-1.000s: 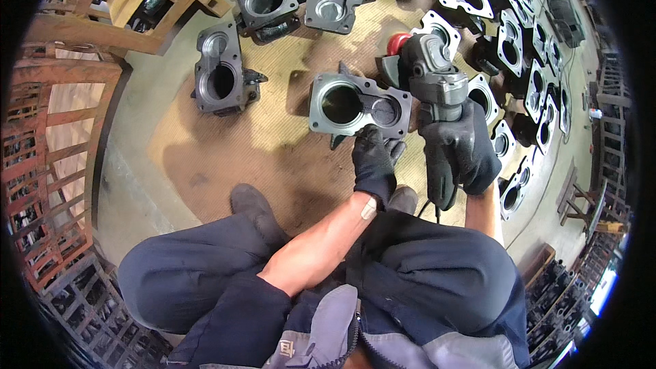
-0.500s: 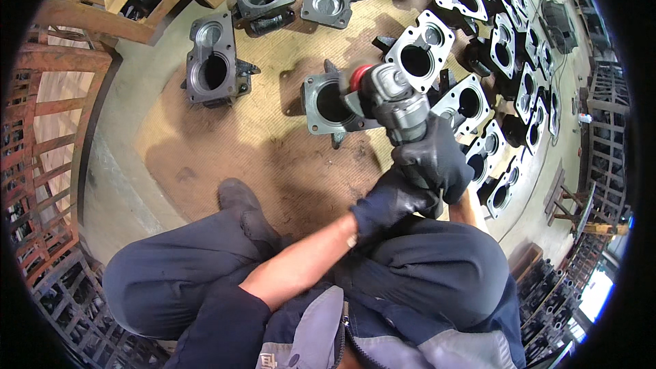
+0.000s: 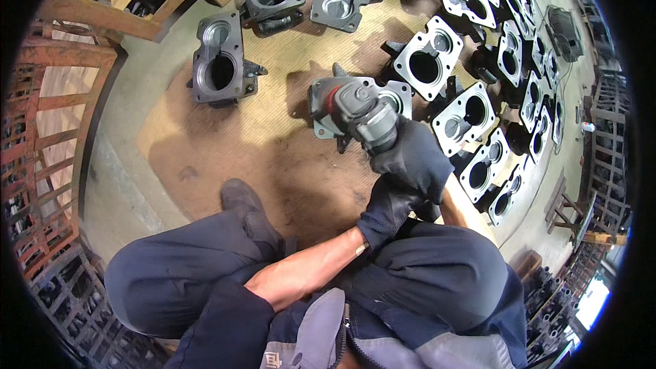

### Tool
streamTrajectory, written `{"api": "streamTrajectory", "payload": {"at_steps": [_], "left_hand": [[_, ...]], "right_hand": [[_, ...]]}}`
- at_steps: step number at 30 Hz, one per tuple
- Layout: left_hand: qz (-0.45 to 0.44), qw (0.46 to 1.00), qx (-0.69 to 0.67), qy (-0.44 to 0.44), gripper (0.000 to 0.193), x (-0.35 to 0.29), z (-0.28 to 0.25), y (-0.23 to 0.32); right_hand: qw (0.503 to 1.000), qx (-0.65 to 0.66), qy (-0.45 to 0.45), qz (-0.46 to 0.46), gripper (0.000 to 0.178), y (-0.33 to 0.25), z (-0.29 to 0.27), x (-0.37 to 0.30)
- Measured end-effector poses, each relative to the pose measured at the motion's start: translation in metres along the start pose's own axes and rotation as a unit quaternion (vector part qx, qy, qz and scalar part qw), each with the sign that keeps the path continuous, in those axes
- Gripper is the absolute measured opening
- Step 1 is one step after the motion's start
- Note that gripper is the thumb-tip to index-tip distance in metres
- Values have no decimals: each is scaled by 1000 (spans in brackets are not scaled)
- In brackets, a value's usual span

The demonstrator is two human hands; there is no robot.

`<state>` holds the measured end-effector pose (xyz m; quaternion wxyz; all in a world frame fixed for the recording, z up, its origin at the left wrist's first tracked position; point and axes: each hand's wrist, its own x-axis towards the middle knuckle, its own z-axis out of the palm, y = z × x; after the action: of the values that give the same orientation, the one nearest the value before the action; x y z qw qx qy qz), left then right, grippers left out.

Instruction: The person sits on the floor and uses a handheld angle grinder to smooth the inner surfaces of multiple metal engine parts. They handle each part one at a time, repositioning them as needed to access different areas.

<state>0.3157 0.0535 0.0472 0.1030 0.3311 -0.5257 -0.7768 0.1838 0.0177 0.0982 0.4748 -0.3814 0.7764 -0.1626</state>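
Both of my gloved hands grip an angle grinder [image 3: 372,119] with a grey head and a red part at its disc. My right hand [image 3: 418,158] wraps the body just behind the head. Below it, my left hand [image 3: 391,206] closes round the rear end, partly hidden by the right. The grinder's head lies over a grey metal casting [image 3: 403,93] with a flat, holed flange, covering much of its middle. Whether the disc touches the flange, I cannot tell.
Similar castings stand around: one at the left [image 3: 219,61], two at the back, and many in rows on the right. They rest on a brown corrugated sheet [image 3: 205,143]. Rust-coloured metal racks [image 3: 68,61] line the left. My bent legs and shoe [image 3: 240,197] are close by.
The grinder has swung left and down, from above the casting's right part to over its middle. Both hands moved with it, and the view has shifted slightly.
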Motion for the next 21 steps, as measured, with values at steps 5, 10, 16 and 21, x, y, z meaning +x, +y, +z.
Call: {"api": "streamTrajectory", "payload": {"at_steps": [5,10,16,21], "left_hand": [[-50,994,41,-84,36,0,-8,8],[7,998,26,-63,18,10,23,9],[1,1000,-21,-2,23,9,12,-16],[42,997,63,-9,27,2,20,-14]], "right_hand": [[1000,-9,-17,8,57,-2,2,5],[998,-31,3,60,58,7,-23,-10],[999,-26,-10,20,58,-6,-10,3],[1000,-14,1,18,51,-2,-12,2]]}}
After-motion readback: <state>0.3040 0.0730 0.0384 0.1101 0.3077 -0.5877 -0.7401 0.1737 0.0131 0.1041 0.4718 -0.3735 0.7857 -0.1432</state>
